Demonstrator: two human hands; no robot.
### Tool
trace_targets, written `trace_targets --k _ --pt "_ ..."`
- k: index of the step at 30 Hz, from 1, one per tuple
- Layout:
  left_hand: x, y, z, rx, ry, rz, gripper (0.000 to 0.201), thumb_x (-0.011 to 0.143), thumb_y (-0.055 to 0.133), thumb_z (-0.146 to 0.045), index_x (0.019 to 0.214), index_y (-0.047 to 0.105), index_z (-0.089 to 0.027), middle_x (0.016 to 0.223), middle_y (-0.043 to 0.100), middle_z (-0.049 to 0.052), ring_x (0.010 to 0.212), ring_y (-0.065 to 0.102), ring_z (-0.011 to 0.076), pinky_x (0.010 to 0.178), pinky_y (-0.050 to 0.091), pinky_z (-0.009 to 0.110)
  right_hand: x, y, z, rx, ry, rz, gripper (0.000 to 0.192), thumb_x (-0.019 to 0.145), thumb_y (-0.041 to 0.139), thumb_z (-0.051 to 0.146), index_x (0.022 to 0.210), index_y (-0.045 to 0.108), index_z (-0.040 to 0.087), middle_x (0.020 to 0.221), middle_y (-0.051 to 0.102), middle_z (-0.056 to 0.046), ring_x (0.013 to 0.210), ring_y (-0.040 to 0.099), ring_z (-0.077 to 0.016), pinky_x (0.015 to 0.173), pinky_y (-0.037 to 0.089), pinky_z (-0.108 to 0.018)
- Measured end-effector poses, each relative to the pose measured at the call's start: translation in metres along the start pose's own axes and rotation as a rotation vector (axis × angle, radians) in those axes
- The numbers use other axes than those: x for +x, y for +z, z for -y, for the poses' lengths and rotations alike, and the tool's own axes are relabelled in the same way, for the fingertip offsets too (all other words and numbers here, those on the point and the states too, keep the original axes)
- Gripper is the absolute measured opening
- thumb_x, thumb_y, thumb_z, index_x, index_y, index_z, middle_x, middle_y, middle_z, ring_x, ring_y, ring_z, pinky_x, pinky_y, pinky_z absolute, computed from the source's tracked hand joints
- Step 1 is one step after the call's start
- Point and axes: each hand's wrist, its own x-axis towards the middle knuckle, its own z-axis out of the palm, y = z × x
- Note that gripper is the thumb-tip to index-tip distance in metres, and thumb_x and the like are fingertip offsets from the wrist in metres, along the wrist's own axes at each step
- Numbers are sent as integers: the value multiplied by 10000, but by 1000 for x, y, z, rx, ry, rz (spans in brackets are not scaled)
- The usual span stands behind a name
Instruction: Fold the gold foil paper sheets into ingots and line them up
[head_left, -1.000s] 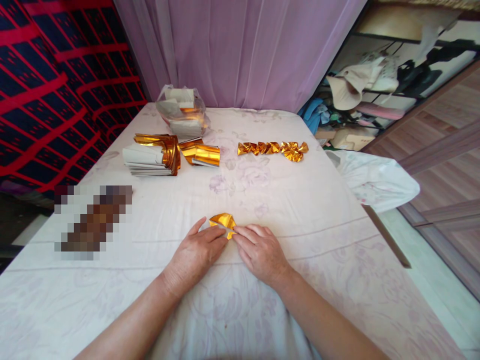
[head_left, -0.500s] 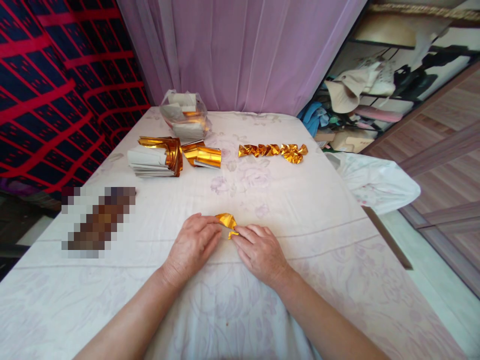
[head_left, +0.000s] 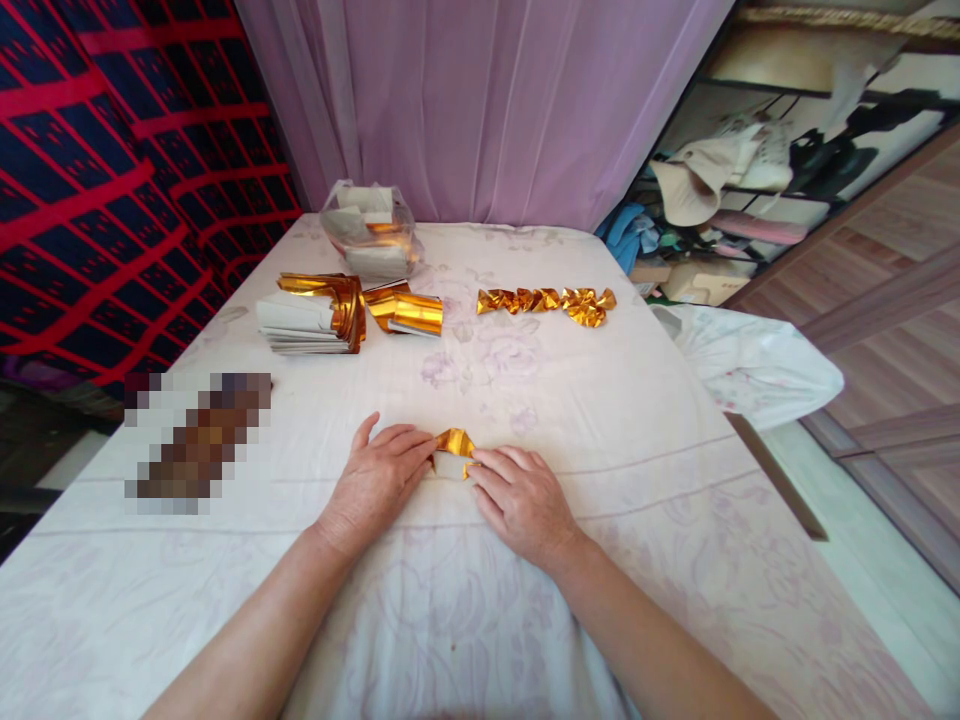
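You are in what looks like a home: a purple fabric curtain [head_left: 480, 110], a white flower-patterned cloth [head_left: 637, 420], a beige brimmed cap [head_left: 686, 185] on dark-edged shelves [head_left: 772, 89].

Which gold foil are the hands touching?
The folded gold foil piece between the left hand and right hand. The foil stack, loose sheets, crinkled row and bagged sheets lie farther back, untouched.

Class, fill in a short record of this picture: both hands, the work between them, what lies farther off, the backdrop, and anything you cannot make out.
Left hand: on the left end of the gold paper
Right hand: on its right end
Gold paper: folded, ends partly hidden by fingers
Far left on cloth: paper stack, loose sheets, clear bag of paper behind
Far right on cloth: crinkled gold pieces in a row
Backdrop: purple curtain
Unclear: pixelated patch, left
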Motion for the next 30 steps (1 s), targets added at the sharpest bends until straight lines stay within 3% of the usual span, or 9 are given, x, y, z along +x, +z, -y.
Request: trace_targets --k 4,9,15,23,30 --pt "2 2 -3 -16 -5 -41 223 946 528 -248 1065 717 -252 1032 739 44 939 658 209 1060 353 518 0 0 -3 32 6 35 186 909 570 206 1057 682 207 1132 697 -62 1008 591 -218 843 447 -367" --pt "3 3 -7 -28 -42 -53 187 936 540 -243 1001 715 -246 970 737 38 890 656 211 987 416 487 1 -2 -6 70 10 65 183 907 582 208 1053 692 224 1137 693 -59 1029 587 -217 870 456 -375" --pt "3 1 -9 -40 -63 -41 137 923 552 -243 913 689 -233 905 736 30 856 650 213 967 410 473 2 -3 -11 65 -31 88 138 915 618 248 1027 699 241 1118 703 -34 1008 590 -203 849 437 -365" --pt "0 -13 -1 -67 40 107 141 906 624 -294 1026 698 -293 1074 730 -4 987 650 226 1043 319 527 1 -1 -14 69 -29 79 113 925 618 270 995 699 235 1091 706 -21 987 586 -196 833 420 -354" --pt "2 -11 -1 -79 20 90 113 901 628 -310 974 712 -289 1031 739 5 964 644 216 1024 340 491 2 0 -14 50 -34 78 111 921 615 227 992 698 240 1065 706 -26 964 587 -187 810 412 -346"
